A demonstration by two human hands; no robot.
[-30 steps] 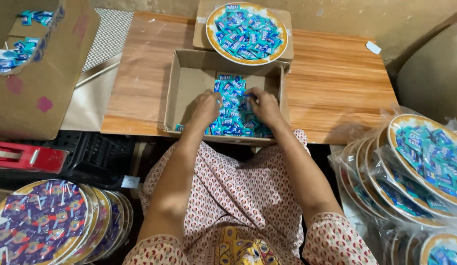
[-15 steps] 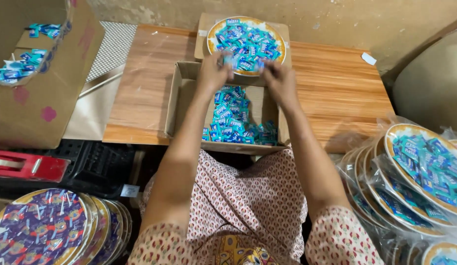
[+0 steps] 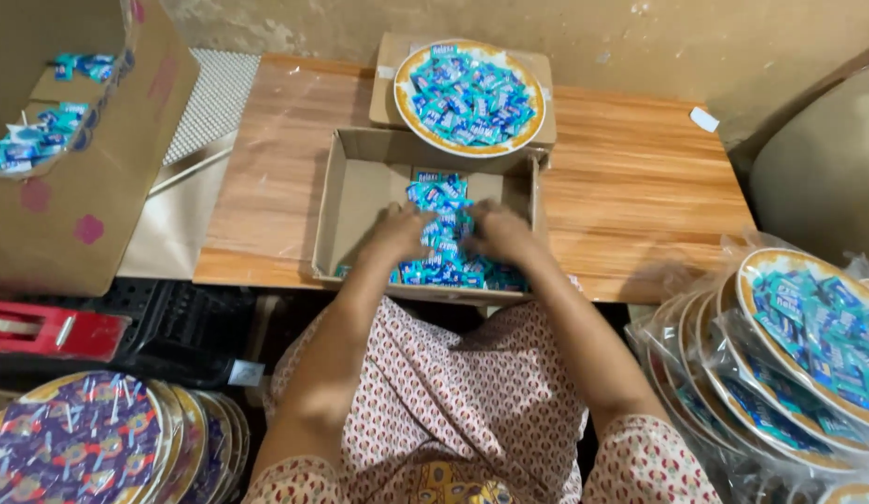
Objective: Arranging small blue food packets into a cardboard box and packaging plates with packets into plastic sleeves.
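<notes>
An open shallow cardboard box [image 3: 355, 201] sits on the wooden table [image 3: 630, 196] in front of me. A heap of small blue wrapped candies [image 3: 441, 198] lies inside it. My left hand [image 3: 397, 233] and my right hand [image 3: 498, 233] rest down in that heap, fingers curled into the candies. Behind the box stands a round gold-rimmed plate [image 3: 469, 98] piled with the same blue candies, set on a second cardboard box.
A big cardboard carton [image 3: 75, 177] with some blue candies is at the left. Wrapped plates of blue candies [image 3: 808, 336] stack at the right, purple-patterned plates [image 3: 75, 443] at the lower left. A red tape dispenser [image 3: 42, 329] lies on a black crate.
Both hands went up from the box to the round plate half a second ago, and have come back down into the heap of candies in the box.
</notes>
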